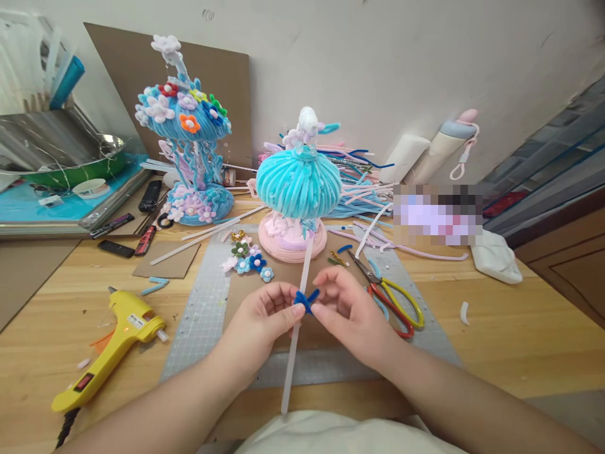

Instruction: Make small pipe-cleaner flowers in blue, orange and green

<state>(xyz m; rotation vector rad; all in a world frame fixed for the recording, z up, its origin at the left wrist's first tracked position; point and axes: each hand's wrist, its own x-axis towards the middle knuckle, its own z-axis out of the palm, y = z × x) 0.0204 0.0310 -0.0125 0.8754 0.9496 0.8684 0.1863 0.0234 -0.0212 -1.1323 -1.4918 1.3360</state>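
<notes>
Between both hands is a short, folded piece of dark blue pipe cleaner (306, 301). My left hand (271, 315) pinches its left side with thumb and fingertips. On its right side my right hand (347, 309) grips low with the thumb, the index finger curled up and apart. A long translucent glue stick (290, 362) runs under the hands toward my lap. Just beyond stands a turquoise fuzzy-domed lamp shape (299, 183) on a pink round base (293, 243). Small pipe-cleaner flowers (246, 258) lie left of that base. Scissors (387, 296) rest open beside my right hand.
A yellow glue gun (125, 343) lies at left on the wooden table. Behind it rises a finished flower-covered blue lamp shape (184, 126). A grey cutting mat (203, 340) lies under the work. Pipe cleaners (366, 198) are heaped at the back, near a white case (496, 255).
</notes>
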